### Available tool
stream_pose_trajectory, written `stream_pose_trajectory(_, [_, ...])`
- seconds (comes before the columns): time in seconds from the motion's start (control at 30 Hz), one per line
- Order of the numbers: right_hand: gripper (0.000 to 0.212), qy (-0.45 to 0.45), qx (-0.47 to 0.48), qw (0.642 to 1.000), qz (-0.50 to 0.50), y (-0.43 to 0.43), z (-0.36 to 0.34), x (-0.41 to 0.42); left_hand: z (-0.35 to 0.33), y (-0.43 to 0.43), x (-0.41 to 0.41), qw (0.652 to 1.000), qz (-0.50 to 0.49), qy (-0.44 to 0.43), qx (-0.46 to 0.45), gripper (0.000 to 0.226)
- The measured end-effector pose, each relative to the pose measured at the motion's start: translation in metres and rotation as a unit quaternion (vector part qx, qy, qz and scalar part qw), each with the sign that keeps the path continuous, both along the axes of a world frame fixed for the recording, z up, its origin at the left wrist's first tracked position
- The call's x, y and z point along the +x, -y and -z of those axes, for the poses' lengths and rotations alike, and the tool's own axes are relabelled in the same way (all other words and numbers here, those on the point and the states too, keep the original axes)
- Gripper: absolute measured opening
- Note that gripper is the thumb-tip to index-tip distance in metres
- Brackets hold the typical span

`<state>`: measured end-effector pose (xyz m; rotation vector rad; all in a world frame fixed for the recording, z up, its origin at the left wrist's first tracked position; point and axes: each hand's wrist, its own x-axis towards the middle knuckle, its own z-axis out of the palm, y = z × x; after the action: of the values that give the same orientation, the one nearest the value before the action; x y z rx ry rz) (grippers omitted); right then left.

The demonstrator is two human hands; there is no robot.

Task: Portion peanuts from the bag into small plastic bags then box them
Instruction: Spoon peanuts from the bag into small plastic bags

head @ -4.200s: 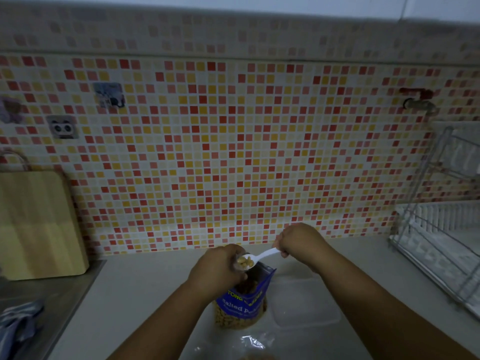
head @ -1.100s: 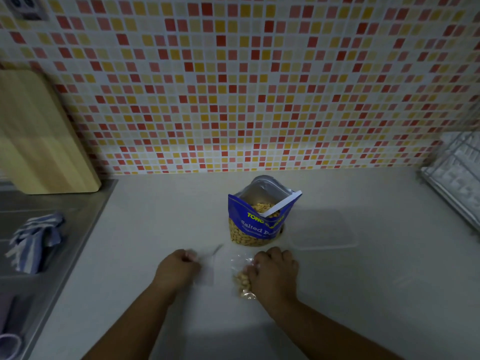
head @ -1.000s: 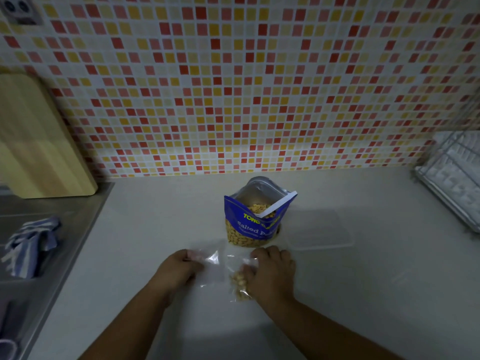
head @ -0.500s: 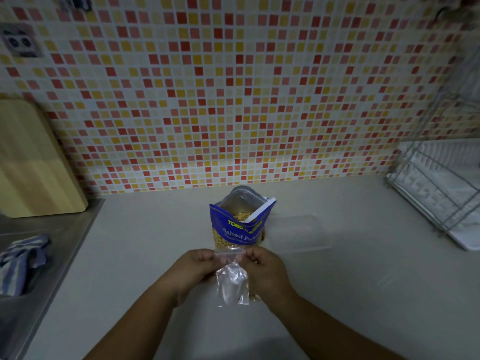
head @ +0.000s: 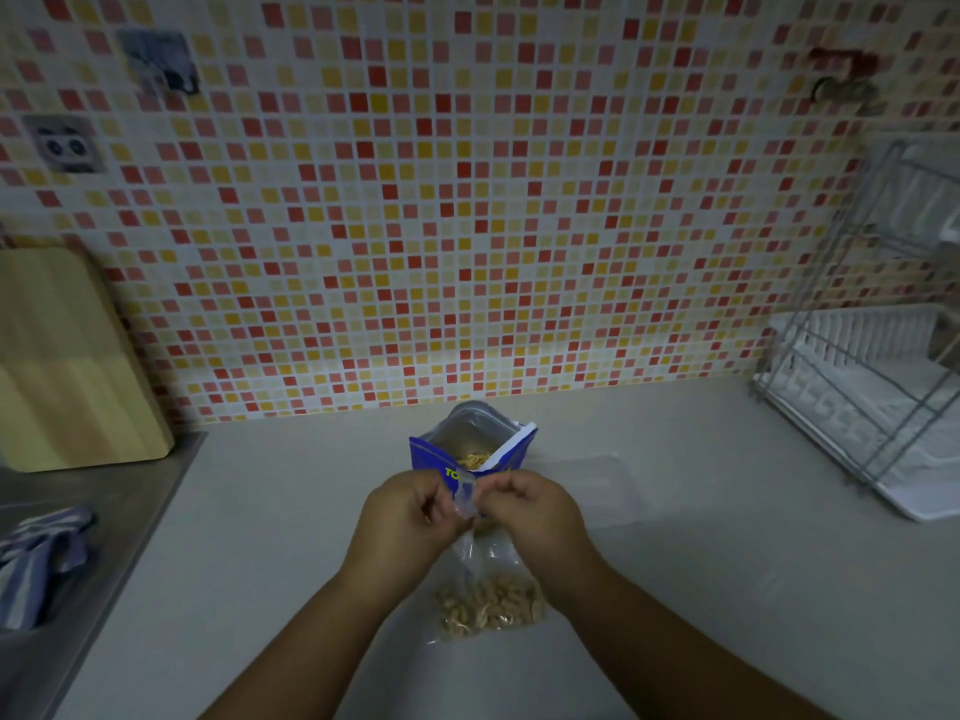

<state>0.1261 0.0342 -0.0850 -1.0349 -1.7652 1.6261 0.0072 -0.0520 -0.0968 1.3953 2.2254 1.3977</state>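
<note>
One peanut portion [head: 488, 610] lies bagged at 6 o'clock of the pouch [head: 470, 449], left hand [head: 410, 517] and right hand [head: 530, 511] both pinching a bag [head: 465, 498] top; further portions and filling the box [head: 597, 485] at 3 o'clock likely remain.

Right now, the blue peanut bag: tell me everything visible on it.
The blue peanut bag is a glossy pouch with yellow lettering and silvery lining. It stands upright on the counter near the tiled wall, mouth open, peanuts showing inside. The left hand and right hand hide its lower half; contact unclear.
</note>
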Motion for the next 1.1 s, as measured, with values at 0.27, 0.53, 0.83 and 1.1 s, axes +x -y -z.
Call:
stream_pose_trajectory(0.27, [0.018, 0.038, -0.02, 0.999, -0.024, -0.014, -0.021, -0.007, -0.011, -0.005, -0.009, 0.98, 0.021, -0.197, -0.003, 0.029])
stream_pose_trajectory(0.53, [0.016, 0.049, 0.033, 0.997, -0.043, -0.027, -0.034, -0.011, -0.033, -0.012, -0.008, 0.994, 0.066, -0.081, -0.031, 0.065])
stream_pose_trajectory(0.83, [0.011, 0.103, 0.186, 0.976, -0.051, -0.049, -0.055, -0.021, -0.055, -0.035, -0.02, 0.996, 0.075, -0.032, -0.034, 0.039])
stream_pose_trajectory(1.1, [0.018, 0.157, 0.295, 0.937, -0.101, -0.063, -0.063, -0.031, -0.053, -0.042, -0.032, 0.997, 0.046, -0.047, -0.051, 0.033])
